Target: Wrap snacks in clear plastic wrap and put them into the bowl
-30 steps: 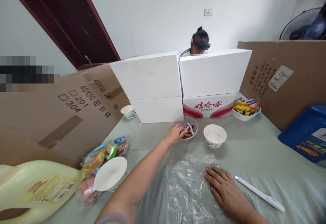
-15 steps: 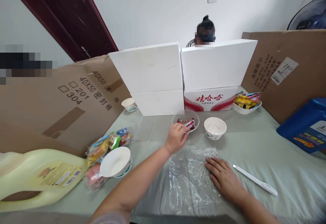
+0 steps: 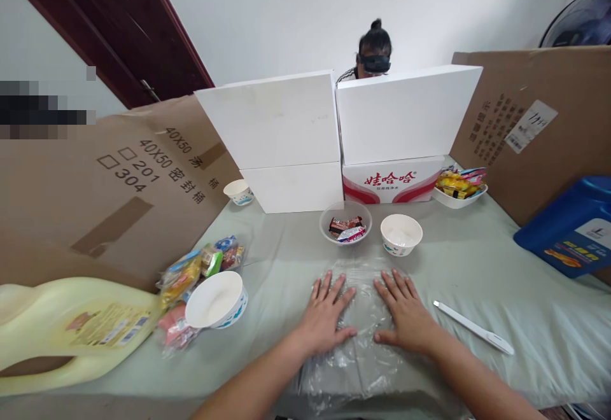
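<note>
Both my hands lie flat with fingers spread on a clear plastic bag (image 3: 356, 366) on the table. My left hand (image 3: 327, 315) presses its left side and my right hand (image 3: 405, 312) its right side; neither holds anything. Just beyond the bag stands a translucent bowl (image 3: 324, 232) with a few wrapped snacks (image 3: 347, 228) in it. To its right is a white paper bowl (image 3: 401, 234) with something clear inside that I cannot make out. A white utility knife (image 3: 473, 328) lies to the right of my right hand.
Packaged snacks (image 3: 191, 273) and a paper bowl (image 3: 217, 299) sit left, near a yellow jug (image 3: 95, 331). White boxes (image 3: 291, 127) form a barrier at the back, with a person (image 3: 375, 51) behind. A snack-filled dish (image 3: 458, 198) and blue bottle (image 3: 568, 229) are right.
My left hand has left the snacks in the translucent bowl, coming back to lie flat on the plastic bag. My right hand has shifted slightly up and left, fingers now spread wider.
</note>
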`<state>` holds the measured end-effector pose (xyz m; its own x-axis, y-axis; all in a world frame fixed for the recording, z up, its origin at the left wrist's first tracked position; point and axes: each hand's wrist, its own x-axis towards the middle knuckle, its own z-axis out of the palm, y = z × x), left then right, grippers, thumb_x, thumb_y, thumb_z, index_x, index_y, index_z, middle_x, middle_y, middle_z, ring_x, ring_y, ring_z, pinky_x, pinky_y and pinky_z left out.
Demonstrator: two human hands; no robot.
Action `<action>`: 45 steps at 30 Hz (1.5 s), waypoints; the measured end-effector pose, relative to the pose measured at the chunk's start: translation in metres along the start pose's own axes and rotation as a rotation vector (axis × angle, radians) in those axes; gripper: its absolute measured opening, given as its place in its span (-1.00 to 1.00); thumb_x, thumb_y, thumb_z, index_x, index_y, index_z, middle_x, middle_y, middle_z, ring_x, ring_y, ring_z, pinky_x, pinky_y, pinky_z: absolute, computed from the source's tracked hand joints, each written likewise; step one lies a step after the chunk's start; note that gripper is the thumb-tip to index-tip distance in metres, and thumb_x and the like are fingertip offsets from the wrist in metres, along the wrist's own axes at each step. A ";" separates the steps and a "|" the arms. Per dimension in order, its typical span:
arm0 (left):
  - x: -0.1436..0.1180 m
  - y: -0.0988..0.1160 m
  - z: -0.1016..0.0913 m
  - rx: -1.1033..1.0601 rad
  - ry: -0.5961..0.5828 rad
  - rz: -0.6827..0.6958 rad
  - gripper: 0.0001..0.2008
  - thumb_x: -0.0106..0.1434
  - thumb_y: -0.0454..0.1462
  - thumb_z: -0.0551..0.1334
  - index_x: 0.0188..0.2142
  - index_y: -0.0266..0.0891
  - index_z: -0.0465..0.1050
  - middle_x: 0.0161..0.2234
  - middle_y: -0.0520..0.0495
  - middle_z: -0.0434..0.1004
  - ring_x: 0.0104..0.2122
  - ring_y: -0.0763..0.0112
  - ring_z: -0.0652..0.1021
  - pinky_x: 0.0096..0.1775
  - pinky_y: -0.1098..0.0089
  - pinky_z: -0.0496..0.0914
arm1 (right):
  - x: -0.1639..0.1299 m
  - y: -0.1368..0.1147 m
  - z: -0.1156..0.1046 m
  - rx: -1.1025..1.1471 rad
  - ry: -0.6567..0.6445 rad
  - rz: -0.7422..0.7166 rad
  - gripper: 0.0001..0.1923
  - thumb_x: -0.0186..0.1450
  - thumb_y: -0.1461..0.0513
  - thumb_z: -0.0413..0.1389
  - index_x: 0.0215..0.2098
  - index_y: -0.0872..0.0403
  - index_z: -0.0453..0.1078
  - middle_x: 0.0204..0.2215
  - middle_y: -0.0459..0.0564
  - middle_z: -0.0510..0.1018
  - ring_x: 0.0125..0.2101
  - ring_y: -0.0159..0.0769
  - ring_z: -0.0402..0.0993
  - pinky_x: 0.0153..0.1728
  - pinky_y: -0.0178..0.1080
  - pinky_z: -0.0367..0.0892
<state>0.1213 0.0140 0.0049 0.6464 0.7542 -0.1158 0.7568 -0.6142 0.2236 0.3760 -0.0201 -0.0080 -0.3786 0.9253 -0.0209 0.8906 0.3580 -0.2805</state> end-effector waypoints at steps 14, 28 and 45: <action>-0.098 -0.021 -0.012 -0.358 0.091 0.299 -0.23 0.06 0.14 0.32 0.21 -0.04 0.25 0.15 -0.21 0.37 0.21 -0.07 0.27 0.22 -0.04 0.12 | -0.087 0.018 -0.037 0.271 -0.082 -0.193 -0.19 0.15 -0.11 0.21 0.28 -0.02 0.17 0.28 0.13 0.19 0.30 0.09 -0.02 0.23 0.13 0.03; -0.068 -0.011 -0.024 -0.732 0.208 -0.211 -0.79 0.28 -0.18 0.10 -0.33 -0.19 0.47 -0.42 -0.01 0.53 -0.42 0.39 0.51 -0.33 0.43 0.39 | -0.084 0.001 -0.015 0.710 0.120 0.273 -0.71 0.31 0.09 -0.01 -0.08 0.00 0.35 -0.31 -0.02 0.57 -0.32 -0.25 0.53 -0.26 -0.23 0.42; -0.007 -0.036 0.016 -0.174 0.523 -0.452 -0.68 0.30 -0.23 0.15 0.05 -0.13 0.36 -0.37 0.02 0.54 -0.39 0.33 0.56 -0.26 0.38 0.41 | -0.043 0.003 0.017 0.136 0.383 0.470 -0.51 0.42 0.09 -0.26 0.20 0.17 0.11 -0.42 0.03 0.59 -0.43 -0.12 0.56 -0.48 -0.19 0.28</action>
<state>0.0910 0.0266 -0.0180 0.1089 0.9657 0.2359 0.8848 -0.2023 0.4197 0.3903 -0.0610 -0.0240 0.1855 0.9683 0.1672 0.8907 -0.0939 -0.4448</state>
